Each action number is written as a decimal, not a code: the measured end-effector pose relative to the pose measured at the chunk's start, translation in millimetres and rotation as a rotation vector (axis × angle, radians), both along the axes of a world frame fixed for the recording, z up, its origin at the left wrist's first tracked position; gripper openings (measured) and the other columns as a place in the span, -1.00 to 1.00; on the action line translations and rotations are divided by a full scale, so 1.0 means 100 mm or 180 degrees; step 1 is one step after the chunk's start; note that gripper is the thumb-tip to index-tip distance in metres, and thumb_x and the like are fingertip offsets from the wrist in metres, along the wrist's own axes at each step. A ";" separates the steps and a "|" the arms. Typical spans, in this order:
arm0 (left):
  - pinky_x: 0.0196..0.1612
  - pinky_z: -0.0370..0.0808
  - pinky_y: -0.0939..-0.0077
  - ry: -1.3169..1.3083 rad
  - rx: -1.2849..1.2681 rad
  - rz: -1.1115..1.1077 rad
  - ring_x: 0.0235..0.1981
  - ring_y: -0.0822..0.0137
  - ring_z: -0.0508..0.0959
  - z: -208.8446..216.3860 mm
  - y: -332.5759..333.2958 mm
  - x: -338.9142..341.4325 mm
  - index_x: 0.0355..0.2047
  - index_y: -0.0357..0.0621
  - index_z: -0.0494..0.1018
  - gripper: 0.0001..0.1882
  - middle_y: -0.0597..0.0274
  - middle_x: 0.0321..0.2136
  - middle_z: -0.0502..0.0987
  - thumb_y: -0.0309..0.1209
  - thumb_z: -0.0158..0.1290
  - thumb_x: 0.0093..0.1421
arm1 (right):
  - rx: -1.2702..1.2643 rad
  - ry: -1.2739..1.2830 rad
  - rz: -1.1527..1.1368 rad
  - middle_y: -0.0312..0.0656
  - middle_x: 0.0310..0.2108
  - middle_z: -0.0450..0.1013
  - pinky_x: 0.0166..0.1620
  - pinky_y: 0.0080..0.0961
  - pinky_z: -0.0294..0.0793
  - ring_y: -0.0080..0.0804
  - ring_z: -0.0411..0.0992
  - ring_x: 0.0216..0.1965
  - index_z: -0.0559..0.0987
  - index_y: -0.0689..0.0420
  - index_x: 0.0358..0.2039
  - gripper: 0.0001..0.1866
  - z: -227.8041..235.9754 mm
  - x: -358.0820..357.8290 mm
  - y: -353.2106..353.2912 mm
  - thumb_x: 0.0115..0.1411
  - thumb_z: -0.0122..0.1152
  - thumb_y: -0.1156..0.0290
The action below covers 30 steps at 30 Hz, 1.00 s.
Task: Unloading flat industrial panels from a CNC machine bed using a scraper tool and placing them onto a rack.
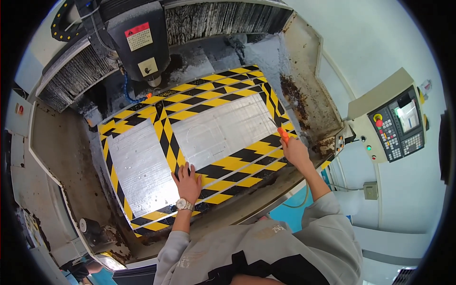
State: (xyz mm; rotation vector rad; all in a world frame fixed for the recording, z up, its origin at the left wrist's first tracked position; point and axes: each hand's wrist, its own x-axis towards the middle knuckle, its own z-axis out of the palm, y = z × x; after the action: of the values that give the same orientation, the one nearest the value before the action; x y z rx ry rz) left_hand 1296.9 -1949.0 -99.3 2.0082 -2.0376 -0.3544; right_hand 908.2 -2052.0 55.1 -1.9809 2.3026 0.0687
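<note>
A large metal plate [142, 164] lies on the machine bed, with yellow-and-black striped tape [166, 135] along its edges and across it. My left hand [189, 186] rests flat on the tape near the plate's front edge, fingers spread, a watch on its wrist. Over the plate's right part, my right hand [295, 150] grips a slim tool with an orange handle [283, 134]. Its thin dark shaft points away to the left, over the bare metal beside the right tape strip. I cannot tell whether the tip touches the plate.
A black machine head [137, 40] hangs behind the plate, with a blue coolant hose [127, 90] beside it. Rusty enclosure walls [304, 61] and a front ledge [247, 213] surround the bed. At right stands a control panel [396, 121] with buttons and a screen.
</note>
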 end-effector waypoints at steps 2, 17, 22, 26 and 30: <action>0.38 -0.07 -0.37 0.0037 -0.0008 0.0014 0.37 -0.05 0.17 -0.03 0.00 -0.01 0.22 -0.19 0.39 -0.39 0.02 0.31 0.26 -0.10 0.12 0.26 | 0.0066 0.0077 -0.0086 0.17 -0.45 0.57 -0.28 0.02 0.57 0.16 0.59 -0.37 0.57 0.28 -0.34 -0.54 0.02 -0.10 0.06 0.32 0.14 0.04; 0.37 -0.05 -0.36 -0.0286 0.0149 -0.0188 0.36 -0.13 0.15 -0.03 -0.01 -0.03 0.23 -0.32 0.34 -0.23 -0.07 0.33 0.22 0.08 0.10 0.24 | 0.0189 -0.1761 -0.0748 0.28 -0.40 0.55 -0.23 0.06 0.52 0.26 0.56 -0.26 0.60 0.35 -0.38 -0.42 -0.77 0.12 -0.42 0.34 0.06 -0.03; 0.33 0.07 -0.31 -0.0580 -0.0068 -0.0209 0.21 -0.08 0.33 0.00 -0.13 -0.06 0.07 -0.25 0.50 -0.37 -0.05 0.17 0.39 0.05 0.09 0.24 | 0.0553 -0.1745 0.0559 0.24 -0.38 0.56 -0.15 0.09 0.52 0.31 0.54 -0.25 0.57 0.33 -0.34 -0.41 -0.72 1.23 0.00 0.35 0.06 -0.07; 0.34 0.10 -0.31 -0.0770 -0.0075 -0.0288 0.09 0.05 0.47 0.16 -0.96 0.17 -0.19 -0.17 0.60 -0.60 0.05 -0.07 0.54 -0.08 0.07 0.24 | 0.0665 -0.1789 0.0878 0.27 -0.38 0.55 -0.22 0.06 0.51 0.32 0.53 -0.28 0.57 0.31 -0.33 -0.44 -0.59 1.82 0.07 0.36 0.06 -0.05; 0.41 -0.07 -0.27 -0.0354 0.0133 0.0088 0.41 -0.16 0.09 -0.29 -1.63 0.42 0.27 -0.20 0.27 -0.34 -0.09 0.37 0.14 -0.03 -0.03 0.31 | 0.0386 -0.1602 0.0764 0.28 -0.36 0.55 -0.20 0.08 0.52 0.32 0.53 -0.25 0.57 0.31 -0.31 -0.45 -0.74 1.60 -0.13 0.37 0.05 -0.04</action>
State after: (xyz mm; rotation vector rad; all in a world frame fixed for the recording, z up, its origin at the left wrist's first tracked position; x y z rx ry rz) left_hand 1339.3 -2111.6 -128.2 2.1233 -2.0815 -0.2879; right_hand 1067.7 -2065.4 -18.6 -1.9283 1.7078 -0.2383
